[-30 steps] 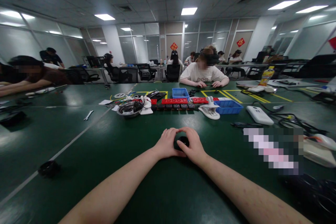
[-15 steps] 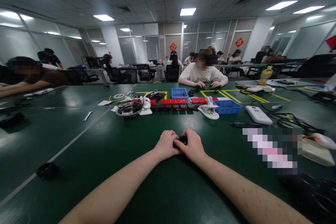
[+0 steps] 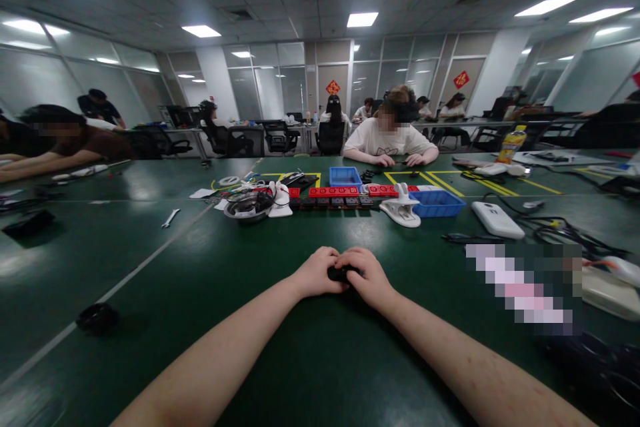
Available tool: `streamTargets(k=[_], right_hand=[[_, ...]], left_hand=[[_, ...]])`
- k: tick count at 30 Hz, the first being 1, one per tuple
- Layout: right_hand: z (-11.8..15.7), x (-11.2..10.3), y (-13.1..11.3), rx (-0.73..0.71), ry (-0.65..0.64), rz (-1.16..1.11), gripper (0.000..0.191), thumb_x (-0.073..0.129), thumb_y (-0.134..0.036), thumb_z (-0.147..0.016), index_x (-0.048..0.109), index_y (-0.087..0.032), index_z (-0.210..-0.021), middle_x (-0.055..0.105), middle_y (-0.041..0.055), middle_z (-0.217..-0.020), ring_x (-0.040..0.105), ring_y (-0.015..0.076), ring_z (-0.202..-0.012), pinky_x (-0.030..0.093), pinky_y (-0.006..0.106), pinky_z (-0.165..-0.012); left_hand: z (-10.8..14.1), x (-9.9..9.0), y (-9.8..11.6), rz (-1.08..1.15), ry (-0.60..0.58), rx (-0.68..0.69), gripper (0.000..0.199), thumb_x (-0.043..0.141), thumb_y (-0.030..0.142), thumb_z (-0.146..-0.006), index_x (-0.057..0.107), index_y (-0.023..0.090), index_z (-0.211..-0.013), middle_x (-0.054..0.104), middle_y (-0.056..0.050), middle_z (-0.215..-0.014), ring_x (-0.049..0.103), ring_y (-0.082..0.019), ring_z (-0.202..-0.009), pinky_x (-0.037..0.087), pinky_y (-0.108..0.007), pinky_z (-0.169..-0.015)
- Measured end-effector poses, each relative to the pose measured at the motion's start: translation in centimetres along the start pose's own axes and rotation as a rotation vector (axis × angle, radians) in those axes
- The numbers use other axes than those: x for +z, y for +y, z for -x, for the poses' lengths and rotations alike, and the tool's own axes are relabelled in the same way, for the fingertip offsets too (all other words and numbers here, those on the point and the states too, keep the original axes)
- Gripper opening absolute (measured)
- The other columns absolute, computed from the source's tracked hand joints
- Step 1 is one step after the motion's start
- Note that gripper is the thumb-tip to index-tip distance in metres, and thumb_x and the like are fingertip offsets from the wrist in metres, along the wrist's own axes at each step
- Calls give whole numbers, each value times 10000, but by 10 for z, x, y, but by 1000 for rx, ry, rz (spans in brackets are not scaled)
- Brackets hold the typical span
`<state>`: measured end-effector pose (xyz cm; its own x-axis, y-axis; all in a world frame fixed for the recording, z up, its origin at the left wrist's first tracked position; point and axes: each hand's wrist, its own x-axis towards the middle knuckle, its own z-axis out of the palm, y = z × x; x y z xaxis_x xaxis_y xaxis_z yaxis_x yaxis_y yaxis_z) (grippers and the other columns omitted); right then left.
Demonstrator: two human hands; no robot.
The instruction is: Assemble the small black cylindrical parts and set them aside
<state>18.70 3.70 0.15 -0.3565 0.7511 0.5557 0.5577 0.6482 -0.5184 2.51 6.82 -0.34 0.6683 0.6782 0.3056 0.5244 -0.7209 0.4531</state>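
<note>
A small black rounded object [image 3: 340, 273] sits between my two hands just above or on the green table; its kind is not clear, since fingers cover much of it. My left hand [image 3: 319, 271] wraps round its left side, fingers curled. From the right, my right hand [image 3: 369, 275] grips it, with the fingers bent over its top and far side. Off to the left on the table lies a separate black ring-like part [image 3: 97, 318].
Ahead stand a metal bowl of cables [image 3: 249, 205], red power strips [image 3: 334, 191], a white clip stand [image 3: 401, 207] and blue bins [image 3: 437, 203]. A wrench [image 3: 171, 218] lies left, a white power bank [image 3: 497, 220] right. A person [image 3: 390, 130] sits opposite.
The fingers of my right hand have shifted over the top of the black object, closer to my left hand. The whole view has moved slightly.
</note>
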Motion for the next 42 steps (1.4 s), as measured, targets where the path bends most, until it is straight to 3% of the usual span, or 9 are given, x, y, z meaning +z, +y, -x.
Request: streamTargets(k=[5, 10, 14, 23, 28, 35, 39, 42], right_hand=[[2, 0, -6, -47, 5, -28, 184, 429, -94, -634, 572, -210, -637, 649, 3, -832, 519, 210, -947, 307, 426, -924], [4, -2, -15, -69, 41, -6, 102, 479, -175, -679, 574, -198, -708, 587, 39, -953, 505, 201, -934, 349, 373, -881], [4, -1, -12, 15, 117, 53, 143, 494, -249, -733, 550, -185, -848, 548, 67, -956, 480, 218, -944, 360, 379, -859], [3, 8, 0, 208, 169, 178, 319, 582, -415, -706, 490, -160, -873, 517, 70, -854, 488, 225, -819, 403, 362, -736], [2, 8, -3, 229, 125, 211, 207, 593, -374, -713, 523, -180, -732, 508, 41, -783, 483, 204, -764, 397, 336, -692], [2, 2, -7, 143, 75, 198, 151, 555, -289, -747, 625, -209, -854, 531, 41, -808, 481, 203, -802, 379, 348, -732], [2, -1, -9, 45, 24, 158, 223, 510, -153, -709, 648, -234, -864, 585, 27, -865, 491, 197, -852, 364, 354, -779], [2, -3, -11, -28, -16, 123, 268, 462, -93, -663, 651, -243, -778, 634, -9, -871, 498, 189, -882, 350, 360, -830]], left_hand=[[0, 2, -2, 18, -26, 18, 271, 700, 263, -601, 617, 204, -852, 538, -22, -977, 484, -217, -946, 400, -319, -854], [0, 1, 0, -9, -44, 14, 350, 701, 283, -603, 597, 217, -931, 521, -29, -1046, 460, -238, -1004, 373, -350, -894], [2, -1, 6, -48, -18, -28, 615, 714, 433, -580, 485, 214, -1107, 480, -55, -1112, 439, -251, -1035, 368, -379, -903], [2, 13, 12, -155, 78, -169, 542, 715, 484, -550, 518, 184, -956, 495, -52, -978, 450, -271, -1007, 181, -528, -997], [0, 13, 10, -165, 79, -166, 385, 708, 437, -574, 546, 182, -813, 513, -34, -910, 486, -243, -941, 210, -476, -1002], [-1, 3, 11, -101, 28, -110, 402, 711, 337, -577, 569, 174, -916, 535, -41, -916, 492, -243, -927, 362, -395, -900], [0, -2, 8, -40, -21, -45, 373, 696, 278, -599, 586, 195, -945, 538, -27, -954, 495, -212, -919, 418, -313, -828], [1, -3, 5, -13, -45, -12, 283, 692, 239, -592, 614, 212, -862, 539, -16, -957, 491, -213, -939, 403, -315, -853]])
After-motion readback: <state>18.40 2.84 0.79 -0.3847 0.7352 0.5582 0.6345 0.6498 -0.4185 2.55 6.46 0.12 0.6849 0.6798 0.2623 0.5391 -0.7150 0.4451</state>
